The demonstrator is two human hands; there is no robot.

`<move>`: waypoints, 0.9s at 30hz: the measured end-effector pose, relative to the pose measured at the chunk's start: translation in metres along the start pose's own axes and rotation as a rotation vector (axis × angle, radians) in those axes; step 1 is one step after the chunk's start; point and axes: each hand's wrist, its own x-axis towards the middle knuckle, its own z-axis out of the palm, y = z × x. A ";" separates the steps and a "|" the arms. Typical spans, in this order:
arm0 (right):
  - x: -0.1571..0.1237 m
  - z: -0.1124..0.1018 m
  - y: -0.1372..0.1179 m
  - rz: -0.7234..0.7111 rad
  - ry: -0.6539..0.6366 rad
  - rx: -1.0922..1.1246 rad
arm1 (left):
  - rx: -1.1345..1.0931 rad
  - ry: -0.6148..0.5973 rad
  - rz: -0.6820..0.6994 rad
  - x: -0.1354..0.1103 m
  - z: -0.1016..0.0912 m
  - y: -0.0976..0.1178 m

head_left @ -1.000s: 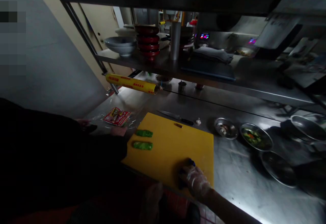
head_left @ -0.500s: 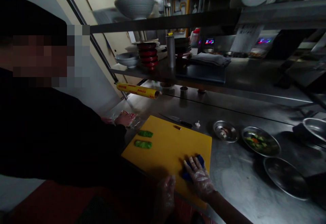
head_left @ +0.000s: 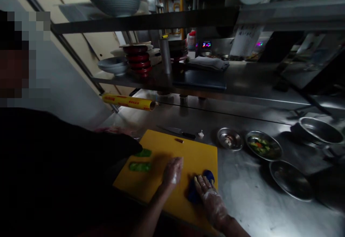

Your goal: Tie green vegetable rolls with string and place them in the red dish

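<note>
My right hand, in a clear plastic glove, lies with fingers stretched over a dark blue cloth on the right part of a yellow cutting board. My left hand, also gloved, is above the middle of the board with its fingers curled in; nothing shows in it. Two flat green vegetable pieces lie at the board's left, the nearer green piece in full view and the farther green piece partly behind a co-worker's dark sleeve. A small brown stub rests near the board's far edge.
Behind the board lie a knife and a garlic bulb. To the right stand a small metal bowl, a bowl of cut vegetables, a dark pan and a pot. A shelf with dishes overhangs the counter.
My left hand has come up and forward from the board's near edge to over its middle. The co-worker's arm now covers part of the farther green piece. The view has shifted right.
</note>
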 end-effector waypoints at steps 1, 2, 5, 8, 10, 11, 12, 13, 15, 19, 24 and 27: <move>0.002 0.002 -0.002 0.021 0.013 0.032 | 0.094 -0.058 0.013 0.026 -0.008 -0.002; 0.004 0.003 -0.004 0.041 0.029 0.071 | 0.164 -0.104 0.028 0.051 -0.015 -0.005; 0.010 0.002 -0.009 0.072 0.093 0.187 | 0.323 -0.193 0.097 0.117 -0.026 -0.011; 0.018 0.003 -0.012 0.100 0.226 0.238 | 0.454 -0.265 0.189 0.165 -0.027 -0.017; 0.022 0.002 -0.013 0.125 0.302 0.268 | 0.582 -0.338 0.257 0.187 -0.024 -0.022; 0.022 -0.001 -0.013 0.128 0.314 0.290 | 0.629 -0.388 0.283 0.196 -0.022 -0.026; 0.021 -0.005 -0.012 0.129 0.305 0.317 | 0.652 -0.431 0.310 0.203 -0.019 -0.030; 0.019 -0.011 -0.011 0.133 0.286 0.352 | 0.670 -0.454 0.336 0.209 -0.017 -0.035; 0.010 -0.026 -0.007 0.149 0.262 0.444 | 0.689 -0.452 0.365 0.220 -0.011 -0.046; -0.023 -0.052 0.013 0.241 0.361 0.591 | 0.754 -0.467 0.400 0.234 -0.004 -0.057; -0.081 -0.026 0.062 0.456 0.394 0.607 | 0.767 -0.475 0.253 0.231 0.014 0.008; -0.111 0.008 0.104 0.451 0.513 0.630 | 0.536 -0.454 0.137 0.231 0.053 0.094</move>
